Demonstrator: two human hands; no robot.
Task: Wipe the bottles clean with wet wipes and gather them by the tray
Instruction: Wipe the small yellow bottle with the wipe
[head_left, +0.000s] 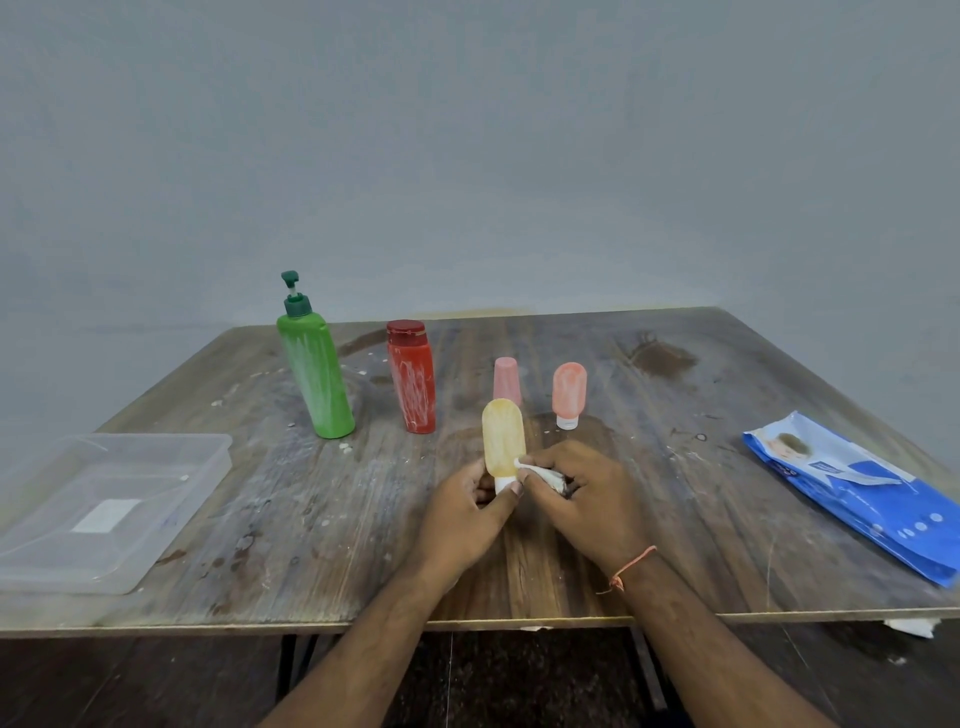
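Dim, even indoor light with a cool grey-blue cast fills the whole view. No lamp or window shows, and no hard shadows fall; only faint soft shade sits at the base of the green pump bottle at ten o'clock. The wooden table carries a mild dull sheen across its middle, without strong glare. The clear plastic tray at nine o'clock looks hazy and washed out. Wide-angle distortion bows the table's near edge and stretches the blue wipes packet at three o'clock. Detail is soft throughout, softest toward the corners; under the table at six o'clock it is nearly black.
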